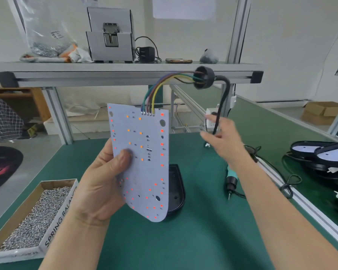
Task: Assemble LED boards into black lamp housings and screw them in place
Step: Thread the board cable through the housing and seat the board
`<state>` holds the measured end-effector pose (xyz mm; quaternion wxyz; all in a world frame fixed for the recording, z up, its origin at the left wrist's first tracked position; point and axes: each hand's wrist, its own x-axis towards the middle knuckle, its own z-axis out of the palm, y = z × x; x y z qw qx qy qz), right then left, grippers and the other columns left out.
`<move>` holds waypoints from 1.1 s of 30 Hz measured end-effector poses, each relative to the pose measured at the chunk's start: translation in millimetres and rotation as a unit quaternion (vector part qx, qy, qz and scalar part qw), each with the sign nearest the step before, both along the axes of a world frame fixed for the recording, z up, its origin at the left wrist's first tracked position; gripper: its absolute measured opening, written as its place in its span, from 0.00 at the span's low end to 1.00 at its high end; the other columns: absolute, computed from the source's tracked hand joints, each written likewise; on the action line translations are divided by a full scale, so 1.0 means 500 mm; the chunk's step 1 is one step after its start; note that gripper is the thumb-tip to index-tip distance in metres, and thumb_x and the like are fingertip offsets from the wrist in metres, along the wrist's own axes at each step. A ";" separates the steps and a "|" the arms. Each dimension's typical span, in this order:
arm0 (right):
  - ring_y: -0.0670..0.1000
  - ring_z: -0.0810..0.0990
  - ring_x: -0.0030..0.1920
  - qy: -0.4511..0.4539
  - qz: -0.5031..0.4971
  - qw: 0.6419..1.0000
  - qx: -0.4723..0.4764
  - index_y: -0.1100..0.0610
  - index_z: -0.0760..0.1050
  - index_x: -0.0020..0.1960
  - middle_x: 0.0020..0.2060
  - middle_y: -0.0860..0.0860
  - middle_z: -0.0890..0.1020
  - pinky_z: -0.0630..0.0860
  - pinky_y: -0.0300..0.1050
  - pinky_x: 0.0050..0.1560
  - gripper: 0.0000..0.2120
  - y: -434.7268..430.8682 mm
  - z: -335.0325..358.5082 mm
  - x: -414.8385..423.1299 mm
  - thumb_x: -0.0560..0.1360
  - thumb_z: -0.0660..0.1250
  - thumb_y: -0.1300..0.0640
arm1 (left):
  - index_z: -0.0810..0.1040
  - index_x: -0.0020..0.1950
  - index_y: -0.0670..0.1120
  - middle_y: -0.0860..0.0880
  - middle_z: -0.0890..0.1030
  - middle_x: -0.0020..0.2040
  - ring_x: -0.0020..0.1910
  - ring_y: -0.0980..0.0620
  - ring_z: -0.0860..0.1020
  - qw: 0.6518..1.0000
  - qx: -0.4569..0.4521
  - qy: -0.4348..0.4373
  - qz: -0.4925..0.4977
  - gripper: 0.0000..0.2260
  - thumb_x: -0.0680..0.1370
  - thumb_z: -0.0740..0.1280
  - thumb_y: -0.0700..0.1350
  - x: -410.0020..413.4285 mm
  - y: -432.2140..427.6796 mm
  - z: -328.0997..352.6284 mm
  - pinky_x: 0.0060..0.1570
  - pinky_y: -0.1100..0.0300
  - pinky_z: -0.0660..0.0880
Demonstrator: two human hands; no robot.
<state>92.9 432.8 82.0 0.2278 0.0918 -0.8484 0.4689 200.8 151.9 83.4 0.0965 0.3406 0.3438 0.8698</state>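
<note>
From the head camera, the left hand (103, 182) fills the centre of the frame. It grips the LED board (142, 168) by its left edge, thumb pressed on the face, and holds it upright above the counter (203, 234). Coloured wires (156, 92) rise from the board's top edge to a round black plug (203, 76) in the upper right. A black cable (221, 102) bends down from the plug to the right hand (222, 137). That hand is blurred, but its fingers seem closed on the cable.

Just behind the board's lower edge, a black housing (177, 188) lies open side up on the counter. The part that shows looks empty. An electric screwdriver (231, 180) lies untouched to its right, and a box of screws (33, 217) sits at the lower left. Several lamps with boards already fitted (320, 152) are stacked at the right edge.

For this unit the work looks barely begun. The board is not yet in the housing, the cable probably needs feeding through, and no screw has gone in.
</note>
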 end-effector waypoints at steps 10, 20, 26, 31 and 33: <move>0.58 0.80 0.57 -0.132 0.003 0.967 0.220 0.59 0.77 0.64 0.56 0.56 0.81 0.73 0.50 0.61 0.13 -0.038 -0.144 -0.053 0.85 0.57 0.58 | 0.81 0.60 0.50 0.44 0.73 0.72 0.75 0.45 0.69 0.993 0.082 -0.024 0.087 0.11 0.79 0.68 0.49 -0.032 0.015 0.052 0.73 0.43 0.65; 0.47 0.82 0.33 0.041 0.113 0.991 -0.058 0.56 0.73 0.49 0.38 0.50 0.84 0.80 0.42 0.38 0.06 -0.134 -0.014 0.019 0.84 0.61 0.58 | 0.79 0.65 0.43 0.46 0.82 0.63 0.61 0.49 0.81 0.921 -0.101 -0.263 0.271 0.17 0.77 0.66 0.45 -0.121 0.023 -0.069 0.65 0.49 0.74; 0.47 0.81 0.34 0.003 0.112 0.982 -0.149 0.60 0.74 0.48 0.39 0.53 0.84 0.79 0.41 0.37 0.08 -0.141 -0.045 0.028 0.84 0.60 0.59 | 0.81 0.62 0.41 0.44 0.85 0.57 0.56 0.44 0.82 0.870 -0.220 -0.371 0.239 0.13 0.80 0.66 0.43 -0.110 0.040 -0.193 0.57 0.46 0.76; 0.47 0.80 0.32 0.077 0.091 0.976 -0.184 0.57 0.73 0.45 0.37 0.51 0.84 0.76 0.39 0.33 0.09 -0.151 -0.007 0.024 0.84 0.60 0.58 | 0.80 0.63 0.41 0.42 0.84 0.58 0.58 0.42 0.83 0.873 -0.274 -0.361 0.178 0.15 0.78 0.66 0.43 -0.120 0.044 -0.207 0.56 0.47 0.77; 0.47 0.80 0.31 0.084 0.093 0.969 -0.211 0.58 0.74 0.47 0.36 0.50 0.84 0.75 0.39 0.33 0.08 -0.152 0.007 0.018 0.83 0.60 0.59 | 0.80 0.64 0.39 0.40 0.83 0.60 0.59 0.41 0.82 0.881 -0.278 -0.353 0.151 0.17 0.77 0.67 0.44 -0.123 0.047 -0.207 0.60 0.46 0.76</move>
